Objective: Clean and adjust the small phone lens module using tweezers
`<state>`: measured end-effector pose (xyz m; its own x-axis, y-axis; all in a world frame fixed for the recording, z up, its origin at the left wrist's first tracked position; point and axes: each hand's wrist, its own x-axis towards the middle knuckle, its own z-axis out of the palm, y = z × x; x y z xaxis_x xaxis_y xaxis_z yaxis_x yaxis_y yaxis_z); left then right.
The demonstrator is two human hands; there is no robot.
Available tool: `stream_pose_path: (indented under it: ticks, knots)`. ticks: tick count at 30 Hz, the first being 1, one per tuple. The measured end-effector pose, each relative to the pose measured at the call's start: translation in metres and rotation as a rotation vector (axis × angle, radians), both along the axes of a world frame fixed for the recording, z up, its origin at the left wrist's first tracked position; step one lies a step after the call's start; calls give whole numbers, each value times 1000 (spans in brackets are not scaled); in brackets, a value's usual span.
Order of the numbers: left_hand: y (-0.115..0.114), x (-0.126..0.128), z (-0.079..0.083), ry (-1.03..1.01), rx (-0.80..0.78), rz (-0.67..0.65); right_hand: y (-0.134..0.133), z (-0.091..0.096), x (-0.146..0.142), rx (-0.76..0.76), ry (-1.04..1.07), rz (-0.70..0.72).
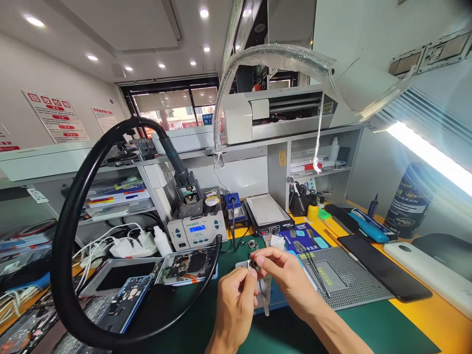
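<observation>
L hand (238, 300), R hand (283, 273) close tog., both pinching, contact unclear

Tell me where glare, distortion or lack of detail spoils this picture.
Head view: the lamp tube burns out to white at right, its streaks hazing the black can; head view: wide-angle stretching seems to skew the red-and-white poster at left; head view: the small part at the fingers is too small to identify.
</observation>
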<state>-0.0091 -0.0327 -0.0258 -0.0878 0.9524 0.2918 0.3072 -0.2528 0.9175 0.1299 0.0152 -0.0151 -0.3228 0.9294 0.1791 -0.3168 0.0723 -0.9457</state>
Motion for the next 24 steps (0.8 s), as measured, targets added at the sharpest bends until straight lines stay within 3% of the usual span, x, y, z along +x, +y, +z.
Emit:
stream_pose_path:
  ticks: [3,9,11,14,17,19,24]
  knots:
    - [-1,0,0,-13,-7,3,2,-1,2,-22,15,-20]
    - [2,-4,-5,127,44,14,-4,-1,-3,288,-206,-95]
    - [2,-4,-4,115,29,7,-4,0,-3,251,-185,-63]
    - [0,-1,0,9,-27,-9,-1,2,1,36,-20,40]
    - [-2,1,4,-122,-86,-19,4,3,5,-126,119,50]
    - [-2,1,6,-179,-114,-20,5,3,6,-106,97,16]
    - [2,-2,10,-235,-132,9,1,-2,1,112,-102,-87]
